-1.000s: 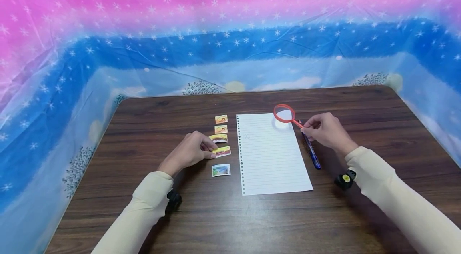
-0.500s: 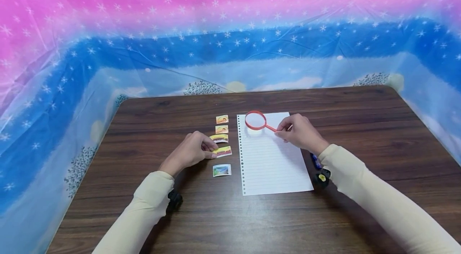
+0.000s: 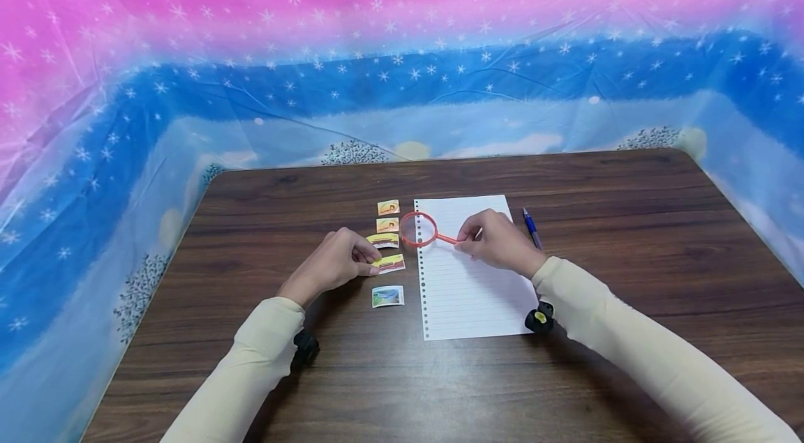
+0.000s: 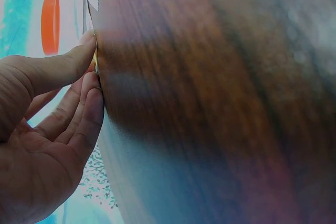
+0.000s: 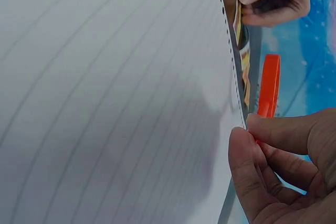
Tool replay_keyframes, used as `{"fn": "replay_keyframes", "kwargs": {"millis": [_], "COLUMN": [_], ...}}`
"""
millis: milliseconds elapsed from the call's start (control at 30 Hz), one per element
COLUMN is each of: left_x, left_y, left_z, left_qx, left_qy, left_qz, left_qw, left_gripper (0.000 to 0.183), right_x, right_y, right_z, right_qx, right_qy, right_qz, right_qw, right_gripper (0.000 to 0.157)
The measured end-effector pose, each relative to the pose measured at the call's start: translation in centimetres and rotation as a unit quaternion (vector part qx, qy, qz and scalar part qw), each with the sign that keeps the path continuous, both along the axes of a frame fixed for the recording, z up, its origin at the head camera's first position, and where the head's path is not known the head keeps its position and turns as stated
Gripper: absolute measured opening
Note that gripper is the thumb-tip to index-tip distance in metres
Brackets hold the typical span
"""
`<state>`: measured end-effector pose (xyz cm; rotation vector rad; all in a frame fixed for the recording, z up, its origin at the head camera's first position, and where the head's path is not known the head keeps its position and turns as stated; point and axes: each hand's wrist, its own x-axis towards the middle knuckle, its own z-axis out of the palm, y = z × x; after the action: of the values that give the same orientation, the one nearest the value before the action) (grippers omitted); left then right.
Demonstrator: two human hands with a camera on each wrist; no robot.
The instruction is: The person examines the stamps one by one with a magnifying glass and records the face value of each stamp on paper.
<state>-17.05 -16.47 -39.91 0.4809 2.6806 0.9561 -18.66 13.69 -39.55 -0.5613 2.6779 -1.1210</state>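
Pinching the handle of a red-orange magnifying glass between thumb and fingertips, the right hand holds its round lens over the hole-punched left edge of a lined paper sheet. The rim reaches past that edge toward the stamps just beside the sheet; in the left wrist view it is raised, apart from the surface below.

The left hand has its thumb and fingertips together on the left end of the nearer yellow-and-red stamp. Whether that stamp lies fully flat or is slightly lifted, I cannot tell. It is number 4, counted from the far end, in a column of 5 stamps left of the sheet. Beyond it lie the farther yellow-and-red stamp, close to the fingers, then 2 smaller orange stamps. On the near side sits a blue-and-green landscape stamp, untouched.

A blue pen lies right of the sheet, its near part hidden by the right arm. Cream sleeves cover the arms, with a black wrist camera at each cuff. Behind the dark wood-grain table hangs a pink-and-blue snowflake cloth.
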Motion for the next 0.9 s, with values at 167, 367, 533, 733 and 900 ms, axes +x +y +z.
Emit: {"fn": "replay_keyframes", "kwargs": {"millis": [167,367,533,733,900], "left_x": [0.0,-0.1,-0.1,-0.1,-0.2], "left_y": [0.0,0.0,0.1,0.1,0.1], "left_z": [0.0,-0.1,-0.1,-0.1,-0.1], "left_qx": [-0.001,-0.002,-0.002,0.0,-0.002], "left_qy": [0.002,0.005,0.004,0.0,0.004], "left_qz": [0.0,0.002,0.003,0.002,0.002], "left_qw": [1.0,1.0,1.0,1.0,1.0], "left_gripper": [0.012,0.012,0.012,0.012,0.013], "right_x": [0.3,0.5,0.8,0.9,1.1], "right_y": [-0.9,-1.7,-1.9,-2.2,-2.4], "right_z": [-0.2,-0.4,-0.5,-0.5,-0.5], "right_qx": [0.006,0.015,0.017,0.024,0.028], "right_qy": [-0.001,-0.004,-0.009,-0.005,-0.007], "right_qz": [0.014,0.027,0.038,0.043,0.046], "right_qw": [1.0,1.0,0.999,0.999,0.999], "right_gripper": [0.006,0.006,0.006,0.007,0.006]}}
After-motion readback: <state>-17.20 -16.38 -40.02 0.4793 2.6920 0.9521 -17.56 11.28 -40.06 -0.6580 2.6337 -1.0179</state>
